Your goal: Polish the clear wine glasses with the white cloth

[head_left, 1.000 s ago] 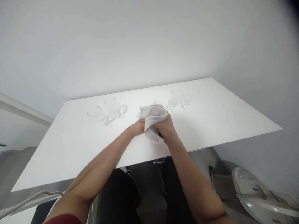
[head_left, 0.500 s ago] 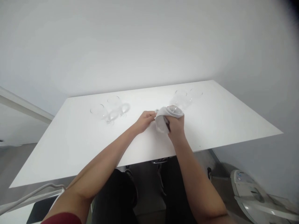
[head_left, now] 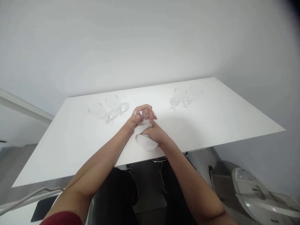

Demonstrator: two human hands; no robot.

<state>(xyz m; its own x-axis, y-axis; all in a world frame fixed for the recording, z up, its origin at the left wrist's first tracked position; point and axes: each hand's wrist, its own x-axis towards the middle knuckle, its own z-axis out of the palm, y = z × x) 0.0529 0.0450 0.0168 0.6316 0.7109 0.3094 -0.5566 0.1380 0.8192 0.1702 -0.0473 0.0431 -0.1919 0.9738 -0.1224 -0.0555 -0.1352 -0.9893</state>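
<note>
My left hand (head_left: 136,117) is closed round the bowl of a clear stemmed glass (head_left: 142,115), held over the middle of the white table (head_left: 211,125). My right hand (head_left: 156,134) is closed on a white cloth (head_left: 145,141) bunched under and against the glass. Both hands touch each other. Two clear glasses (head_left: 104,110) stand on the table to the left of my hands. Two more clear glasses (head_left: 181,97) stand to the right, near the far edge.
The table stands against a white wall. On the floor at the lower right lies a white appliance (head_left: 253,193). A white cable (head_left: 28,197) runs at the lower left. My dark trousers (head_left: 122,193) show below the table's near edge.
The glass and cloth have shifted left and nearer to me. My left hand now wraps the glass bowl and my right hand holds the cloth below it.
</note>
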